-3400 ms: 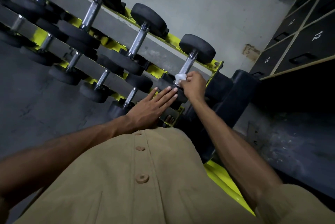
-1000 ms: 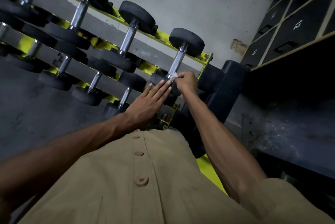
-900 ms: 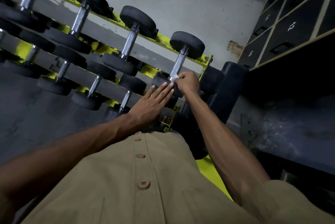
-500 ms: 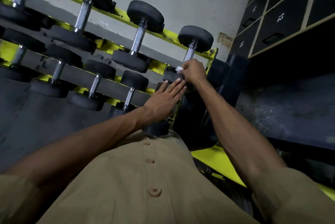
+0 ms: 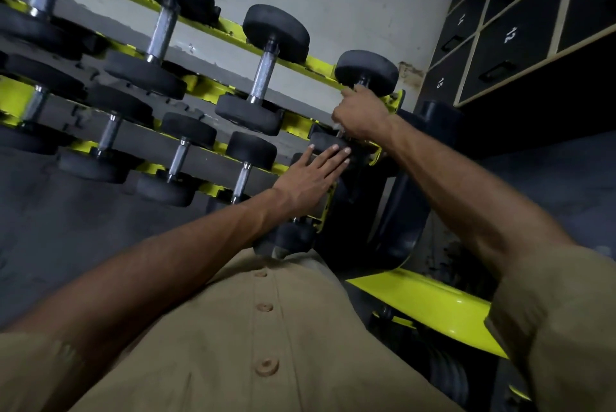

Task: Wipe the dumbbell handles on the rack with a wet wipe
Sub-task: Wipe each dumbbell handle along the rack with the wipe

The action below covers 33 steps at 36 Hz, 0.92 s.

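At the right end of the top tier of the rack (image 5: 310, 63), the right hand (image 5: 361, 113) is curled round the handle of the end dumbbell (image 5: 366, 71); only a sliver of white at its lower edge hints at the wet wipe (image 5: 337, 126), so the wipe is presumably bunched inside that grip (mostly hidden, cannot confirm how it is folded). Left hand (image 5: 311, 178) lies flat, fingers straight, pressed on the near black head of the same dumbbell (image 5: 328, 143), holding nothing. Progress, as a judgement: this end handle is being wiped now; nothing in the frame shows whether the other handles are done, as no wet sheen can be told apart on the knurled steel, so most of the rack may be outstanding. Count, top tier: four dumbbells in view, including the one in hand and one cut by the left frame edge. Second tier: four handles visible, at (image 5: 35, 101), (image 5: 108, 136), (image 5: 178, 158) and (image 5: 241, 181). A further black head (image 5: 293, 236) sits lower down, tier unclear. Wipes: one. Numbered lockers (image 5: 510, 35) stand to the right, apart from the rack.
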Available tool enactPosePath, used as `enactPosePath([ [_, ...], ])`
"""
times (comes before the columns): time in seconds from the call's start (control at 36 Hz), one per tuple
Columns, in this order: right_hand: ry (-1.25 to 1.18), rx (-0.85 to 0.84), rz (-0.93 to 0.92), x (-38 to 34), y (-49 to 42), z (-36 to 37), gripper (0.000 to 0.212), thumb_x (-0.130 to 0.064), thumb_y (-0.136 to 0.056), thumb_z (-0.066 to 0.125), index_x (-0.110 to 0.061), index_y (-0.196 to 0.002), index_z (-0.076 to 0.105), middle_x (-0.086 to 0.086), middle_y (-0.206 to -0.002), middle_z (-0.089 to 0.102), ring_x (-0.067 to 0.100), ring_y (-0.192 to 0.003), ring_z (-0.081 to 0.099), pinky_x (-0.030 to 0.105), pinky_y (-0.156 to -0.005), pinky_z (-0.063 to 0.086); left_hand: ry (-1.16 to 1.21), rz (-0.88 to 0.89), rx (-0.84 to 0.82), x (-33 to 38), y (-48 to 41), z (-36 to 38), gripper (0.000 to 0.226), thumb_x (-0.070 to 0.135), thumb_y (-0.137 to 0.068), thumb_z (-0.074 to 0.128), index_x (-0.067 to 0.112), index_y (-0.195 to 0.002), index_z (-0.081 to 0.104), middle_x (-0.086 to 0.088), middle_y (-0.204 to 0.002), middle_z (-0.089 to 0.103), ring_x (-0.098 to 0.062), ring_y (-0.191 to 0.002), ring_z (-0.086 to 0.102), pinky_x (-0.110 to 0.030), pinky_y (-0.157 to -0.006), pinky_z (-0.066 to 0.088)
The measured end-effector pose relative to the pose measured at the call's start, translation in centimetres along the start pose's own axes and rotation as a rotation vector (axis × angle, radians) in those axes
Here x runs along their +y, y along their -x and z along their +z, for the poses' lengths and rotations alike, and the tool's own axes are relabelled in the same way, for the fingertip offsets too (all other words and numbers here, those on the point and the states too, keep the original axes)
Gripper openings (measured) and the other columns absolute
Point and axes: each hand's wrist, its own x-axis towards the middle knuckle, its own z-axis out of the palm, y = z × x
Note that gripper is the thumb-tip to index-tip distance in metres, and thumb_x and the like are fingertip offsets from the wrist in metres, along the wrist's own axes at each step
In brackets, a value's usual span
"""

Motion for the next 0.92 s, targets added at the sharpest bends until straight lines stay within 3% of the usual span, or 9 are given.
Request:
enactPosePath([
  [0.14,0.028,0.117,0.108,2.6,0.7,0.6,0.019,-0.011,-0.092,0.057,-0.016,-0.099,0.073,0.003,-0.098,0.072,0.030,-0.101,0.053,0.039,-0.078,0.041,0.014,-0.044,0.026,0.4,0.0,0.4,0.092,0.024,-0.102,0.052,0.007,-0.164,-0.013,-0.012,-0.172,-0.024,-0.032,-0.160,-0.015,-0.059,-0.128,0.011],
  [0.25,-0.046,0.096,-0.061,1.5,1.2,1.7,0.023,-0.019,-0.096,0.056,-0.018,-0.112,0.072,0.009,-0.101,0.068,0.028,-0.096,0.058,0.037,-0.071,0.047,0.023,-0.066,0.033,0.9,-0.2,0.5,0.091,0.021,-0.100,0.051,0.006,-0.165,-0.012,-0.013,-0.172,-0.021,-0.033,-0.160,-0.014,-0.059,-0.127,0.012],
  [0.31,-0.025,0.066,-0.193,0.9,1.3,1.8,0.024,-0.024,-0.096,0.053,-0.018,-0.111,0.071,0.010,-0.096,0.065,0.028,-0.092,0.058,0.035,-0.064,0.042,0.029,-0.073,0.027,1.1,-0.3,0.5,0.091,0.021,-0.100,0.051,0.007,-0.165,-0.010,-0.013,-0.173,-0.020,-0.033,-0.160,-0.014,-0.059,-0.127,0.012],
  [0.36,0.007,0.057,-0.254,0.9,1.4,1.6,0.023,-0.023,-0.097,0.051,-0.018,-0.109,0.070,0.010,-0.096,0.066,0.028,-0.094,0.057,0.035,-0.067,0.044,0.024,-0.074,0.031,1.2,-0.2,0.6,0.089,0.021,-0.099,0.050,0.007,-0.166,-0.009,-0.013,-0.173,-0.019,-0.033,-0.160,-0.013,-0.059,-0.127,0.011],
  [0.44,0.101,0.081,-0.177,2.2,1.2,1.4,0.020,-0.023,-0.097,0.054,-0.020,-0.107,0.071,0.003,-0.105,0.071,0.027,-0.103,0.055,0.040,-0.081,0.048,0.029,-0.090,0.041,1.5,-0.2,0.8,0.089,0.020,-0.099,0.049,0.007,-0.166,-0.008,-0.013,-0.173,-0.020,-0.034,-0.160,-0.013,-0.060,-0.127,0.011],
  [0.56,0.088,0.110,0.048,2.9,0.8,1.2,0.022,-0.010,-0.096,0.053,-0.012,-0.112,0.069,0.007,-0.110,0.068,0.030,-0.104,0.057,0.039,-0.079,0.047,0.055,-0.125,0.032,2.1,-0.2,0.6,0.093,0.022,-0.099,0.052,0.008,-0.165,-0.011,-0.012,-0.171,-0.024,-0.033,-0.160,-0.016,-0.059,-0.128,0.008],
  [0.75,-0.161,-0.068,-0.191,0.5,0.2,2.0,0.025,-0.013,-0.095,0.051,-0.014,-0.113,0.068,0.016,-0.108,0.069,0.036,-0.103,0.064,0.037,-0.068,0.046,0.097,-0.170,0.041,2.9,-0.6,0.4,0.093,0.030,-0.098,0.056,0.008,-0.167,-0.003,-0.011,-0.174,-0.015,-0.033,-0.161,-0.008,-0.059,-0.129,0.009],
  [0.83,-0.163,-0.026,-0.136,2.2,0.2,1.3,0.017,-0.019,-0.096,0.056,-0.018,-0.105,0.070,0.012,-0.104,0.070,0.033,-0.098,0.066,0.034,-0.064,0.043,0.124,-0.174,0.051,3.1,-0.9,-0.5,0.082,0.030,-0.102,0.050,0.009,-0.167,0.005,-0.010,-0.175,-0.009,-0.030,-0.162,-0.002,-0.057,-0.129,0.010],
  [0.92,-0.066,0.054,0.009,3.3,0.4,1.2,0.022,-0.006,-0.096,0.054,-0.015,-0.110,0.069,0.009,-0.110,0.069,0.032,-0.100,0.067,0.036,-0.064,0.044,0.124,-0.184,0.059,3.3,-0.9,-0.5,0.081,0.028,-0.101,0.050,0.009,-0.167,0.007,-0.010,-0.175,-0.010,-0.029,-0.162,-0.004,-0.057,-0.129,0.013],
])
